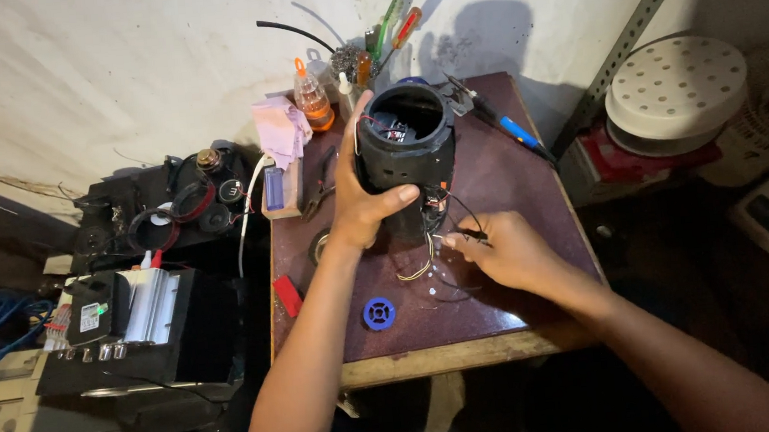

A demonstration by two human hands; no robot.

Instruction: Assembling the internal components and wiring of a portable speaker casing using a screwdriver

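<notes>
Head view: one person works at a small dark-red table set against a stained wall. The left hand wraps around a black cylindrical housing, fingers closed on its lower side wall, thumb to the front. The housing stands upright near the middle of the table, its top open, with red wiring and a small board visible inside. The right hand rests on the table just beside the housing's base, thumb and forefinger pinched together on a thin black wire that leads from the housing's underside. A loop of pale wire lies between the two hands.

Judgement: the housing appears rigid and moderately weighty, its matte surface giving fair grip; the side wall is the sound place to hold, clear of the open rim and the exposed leads. The wires look thin, slack and easily torn from their joints.

Also noted: a blue spool, a red block, an orange-liquid bottle, screwdrivers in a holder, and black electronic gear to the left.
</notes>
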